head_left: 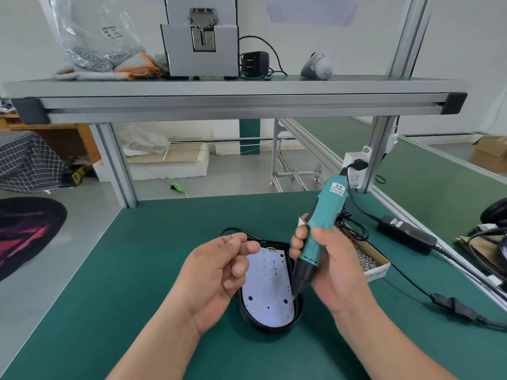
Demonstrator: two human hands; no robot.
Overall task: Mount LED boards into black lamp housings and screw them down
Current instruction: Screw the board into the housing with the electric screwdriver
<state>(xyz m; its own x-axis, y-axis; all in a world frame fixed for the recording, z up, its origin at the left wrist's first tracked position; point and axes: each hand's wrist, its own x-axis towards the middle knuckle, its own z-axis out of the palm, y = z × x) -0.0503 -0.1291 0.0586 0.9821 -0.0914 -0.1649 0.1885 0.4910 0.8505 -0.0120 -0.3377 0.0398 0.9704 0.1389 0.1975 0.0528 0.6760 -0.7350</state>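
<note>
Hands meet over the black housing (274, 329): right hand (337, 259) grips the screwdriver (323, 223), bit down at the edge of the LED board (267, 286), likely to fasten it; left hand (216, 272) hovers half-curled, contents unclear.

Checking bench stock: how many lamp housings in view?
1: the housing on the green mat, front centre, LED board inside. A black shape at the right edge could be another; too cropped to tell.
</note>
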